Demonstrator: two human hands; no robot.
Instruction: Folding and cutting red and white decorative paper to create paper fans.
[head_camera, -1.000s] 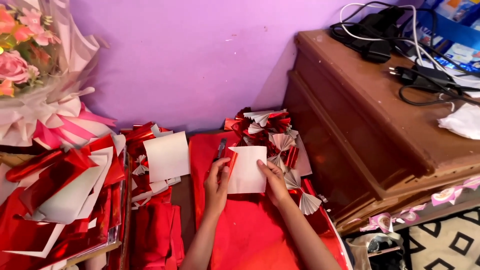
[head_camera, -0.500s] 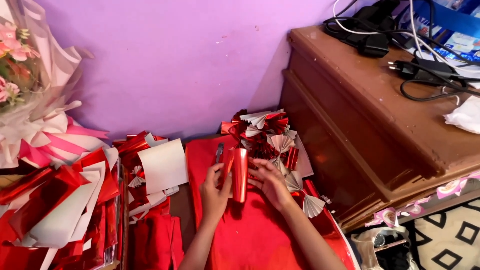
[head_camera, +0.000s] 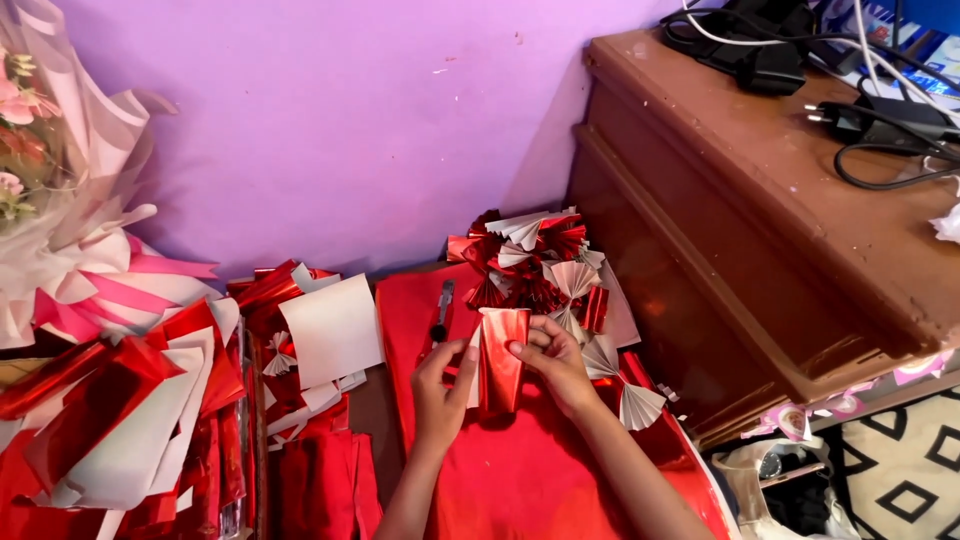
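Note:
A folded piece of shiny red foil paper, white on its back, stands upright between both my hands over a red sheet spread on the floor. My left hand pinches its left edge. On its right edge and top, my right hand presses with the fingers. Just behind lies a heap of finished red and white pleated paper fans, with two more fans by my right wrist. A small dark tool lies on the red sheet left of the paper.
A pile of red and white foil sheets covers the floor at left, with a white square sheet on top. A wrapped flower bouquet leans at far left. A brown wooden cabinet with cables and plugs stands at right, against the purple wall.
The sheet, held flat and white side up a second ago, is now folded into a narrow red strip between my hands. The camera has shifted slightly.

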